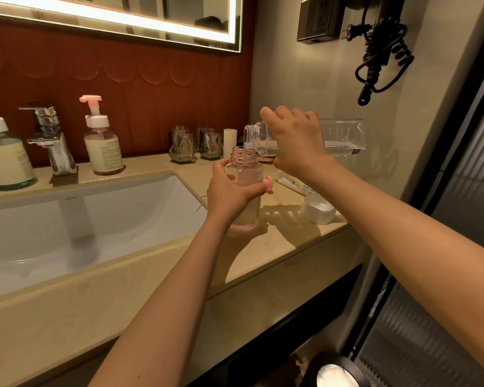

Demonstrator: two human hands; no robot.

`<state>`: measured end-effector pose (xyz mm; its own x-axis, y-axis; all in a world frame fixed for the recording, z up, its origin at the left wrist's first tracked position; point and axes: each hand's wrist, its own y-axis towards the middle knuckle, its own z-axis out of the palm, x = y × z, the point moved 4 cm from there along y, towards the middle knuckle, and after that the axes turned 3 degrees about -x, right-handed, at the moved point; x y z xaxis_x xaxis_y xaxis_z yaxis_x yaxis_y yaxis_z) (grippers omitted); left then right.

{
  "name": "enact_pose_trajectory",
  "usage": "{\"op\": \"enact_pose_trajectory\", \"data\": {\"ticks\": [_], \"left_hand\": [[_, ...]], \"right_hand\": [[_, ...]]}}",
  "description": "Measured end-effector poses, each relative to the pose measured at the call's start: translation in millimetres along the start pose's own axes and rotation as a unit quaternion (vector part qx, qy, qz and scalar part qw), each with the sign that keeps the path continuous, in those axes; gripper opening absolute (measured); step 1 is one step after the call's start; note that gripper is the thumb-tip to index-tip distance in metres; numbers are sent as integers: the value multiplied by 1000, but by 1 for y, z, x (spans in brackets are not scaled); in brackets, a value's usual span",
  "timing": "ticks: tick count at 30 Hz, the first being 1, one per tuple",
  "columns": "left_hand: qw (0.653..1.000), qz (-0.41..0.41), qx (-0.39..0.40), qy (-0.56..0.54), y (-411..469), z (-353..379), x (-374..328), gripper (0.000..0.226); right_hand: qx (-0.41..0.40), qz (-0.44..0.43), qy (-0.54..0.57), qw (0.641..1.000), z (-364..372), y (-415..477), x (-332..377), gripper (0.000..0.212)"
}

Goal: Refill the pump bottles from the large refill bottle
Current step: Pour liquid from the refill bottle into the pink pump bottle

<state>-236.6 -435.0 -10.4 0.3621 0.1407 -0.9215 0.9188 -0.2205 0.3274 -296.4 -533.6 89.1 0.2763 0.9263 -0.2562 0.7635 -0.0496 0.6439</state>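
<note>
Your two bare forearms (162,303) reach in from the bottom edge towards the counter (277,247).

The pump bottle (244,159) stands on the counter just right of the sink (95,219). Its pump is off and its threaded neck is open. Pale pinkish liquid fills it to about the shoulder. Your left hand (231,195) grips it around the middle, with the fingers (252,189) curled round the front and the thumb on the near side. A small pink piece (268,185) shows right at those fingertips; you cannot tell whether they hold it.

The large refill bottle (344,136) is clear and tipped onto its side in the air. Its mouth is just above the pump bottle's open neck, and a shallow layer of clear liquid lies along its lower wall. Your right hand (296,143) clasps it near the neck end from above, fingers curled over the far side.

A white cap (317,209) sits on the counter to the right of the pump bottle, with a pack of wet wipes (294,184) behind it.

A second pump bottle (102,148), its pink pump fitted, stands beside the faucet (49,135) and holds pale liquid. At the far left stands a green-tinted bottle (7,160) with a white cap.
</note>
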Motion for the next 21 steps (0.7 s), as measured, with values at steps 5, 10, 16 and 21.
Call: {"op": "enact_pose_trajectory", "data": {"ticks": [5,10,16,21], "left_hand": [[1000,-2,1,0,0,0,0,98],[1000,-1,1,2,0,0,0,98],[1000,2,-1,2,0,0,0,96],[1000,3,-2,1,0,0,0,96]], "right_hand": [[-1,1,2,1000,-1,0,0,72],[-2,0,3,1000,-1,0,0,71],[0,-1,2,1000,-1,0,1,72],[0,-2,-3,1000,-1,0,1,71]]}}
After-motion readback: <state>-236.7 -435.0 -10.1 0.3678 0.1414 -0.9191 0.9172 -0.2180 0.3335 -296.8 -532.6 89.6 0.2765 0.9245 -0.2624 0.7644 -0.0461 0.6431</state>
